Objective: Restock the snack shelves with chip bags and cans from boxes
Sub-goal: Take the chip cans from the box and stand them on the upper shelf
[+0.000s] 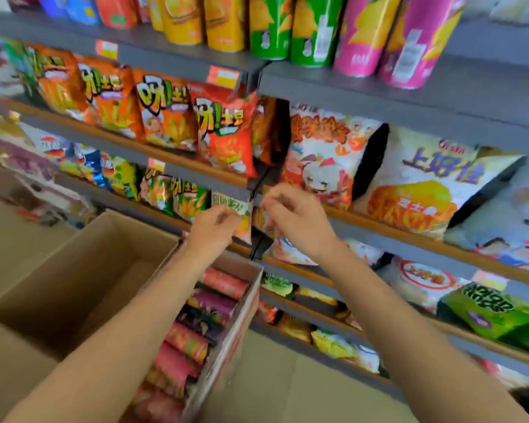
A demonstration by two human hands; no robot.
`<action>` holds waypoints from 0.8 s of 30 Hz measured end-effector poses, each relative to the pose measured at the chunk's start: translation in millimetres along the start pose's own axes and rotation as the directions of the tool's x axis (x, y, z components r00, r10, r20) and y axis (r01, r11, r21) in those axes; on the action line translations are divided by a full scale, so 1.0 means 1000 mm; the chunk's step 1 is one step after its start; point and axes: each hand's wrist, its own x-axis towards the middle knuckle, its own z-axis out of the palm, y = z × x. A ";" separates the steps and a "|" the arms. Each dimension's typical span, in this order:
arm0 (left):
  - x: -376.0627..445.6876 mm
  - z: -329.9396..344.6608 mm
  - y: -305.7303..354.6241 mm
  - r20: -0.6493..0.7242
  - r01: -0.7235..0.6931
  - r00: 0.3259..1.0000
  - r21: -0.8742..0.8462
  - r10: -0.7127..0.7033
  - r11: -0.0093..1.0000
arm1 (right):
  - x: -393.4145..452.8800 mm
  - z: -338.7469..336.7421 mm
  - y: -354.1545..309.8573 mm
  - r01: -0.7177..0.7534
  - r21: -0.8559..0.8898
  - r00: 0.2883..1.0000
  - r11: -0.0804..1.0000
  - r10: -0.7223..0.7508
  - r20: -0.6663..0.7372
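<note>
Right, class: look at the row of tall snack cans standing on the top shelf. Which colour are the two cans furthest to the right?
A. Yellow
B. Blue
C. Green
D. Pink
D: the two pink cans stand at the right end of the top shelf, with the green cans just to their left.

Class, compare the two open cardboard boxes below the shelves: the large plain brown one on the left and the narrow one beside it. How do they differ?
The large plain brown cardboard box shows only bare cardboard inside; the narrow printed cardboard box is packed with a row of snack cans lying on their sides. The brown box is wider and unprinted; the narrow box has red print on its side. Both are open-topped and stand below the shelves.
</note>
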 end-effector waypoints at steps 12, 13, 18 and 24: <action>0.006 -0.039 -0.311 -0.067 0.334 0.926 0.607 -0.373 0.721 | -0.009 0.250 0.197 -0.402 -0.539 0.635 0.740 0.649 0.418; 0.006 -0.039 -0.328 -0.056 0.331 0.921 0.636 -0.387 0.697 | -0.007 0.263 0.207 -0.406 -0.574 0.601 0.711 0.681 0.418; 0.007 -0.039 -0.361 -0.016 0.162 0.975 0.733 -0.222 0.660 | 0.012 0.303 0.261 -0.365 -0.727 0.554 0.582 0.763 0.333; 0.005 -0.038 -0.367 -0.007 0.087 0.992 0.763 -0.126 0.641 | 0.006 0.343 0.307 -0.302 -0.882 0.526 0.361 0.835 0.162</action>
